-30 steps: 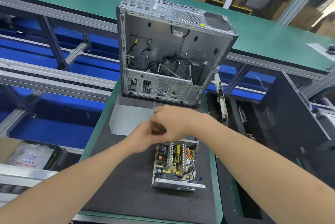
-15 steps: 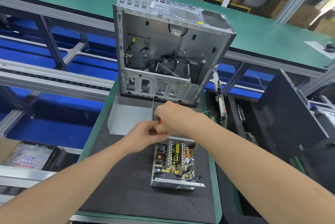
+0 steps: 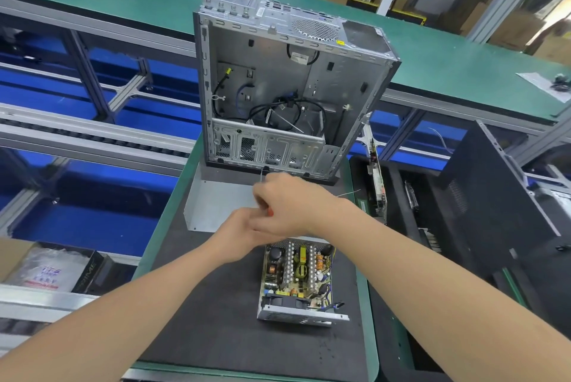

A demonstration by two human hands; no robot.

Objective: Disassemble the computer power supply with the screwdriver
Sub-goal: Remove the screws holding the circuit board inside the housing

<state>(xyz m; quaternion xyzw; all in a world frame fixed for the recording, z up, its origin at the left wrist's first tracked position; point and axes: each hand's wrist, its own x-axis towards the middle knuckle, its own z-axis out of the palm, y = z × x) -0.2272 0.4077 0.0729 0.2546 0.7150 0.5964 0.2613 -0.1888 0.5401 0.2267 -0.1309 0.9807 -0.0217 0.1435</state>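
The opened power supply (image 3: 298, 279) lies on the black mat (image 3: 216, 320), its circuit board with coils and heat sinks exposed. Just beyond its far edge my two hands meet. My right hand (image 3: 290, 205) grips the screwdriver (image 3: 262, 184); a bit of its red handle shows under the fingers and the thin shaft points up and away. My left hand (image 3: 238, 230) reaches in under the right hand and touches the handle end; its fingertips are hidden, so its grip is unclear.
An empty silver computer case (image 3: 287, 88) stands upright at the mat's far end. A flat grey metal cover (image 3: 216, 205) lies to the left of my hands. Black cases (image 3: 482, 196) and circuit boards sit at the right. Blue conveyor racks run along the left.
Both hands have stayed together above the power supply's far edge. The right hand has shifted slightly, and a little more of the red handle shows now.
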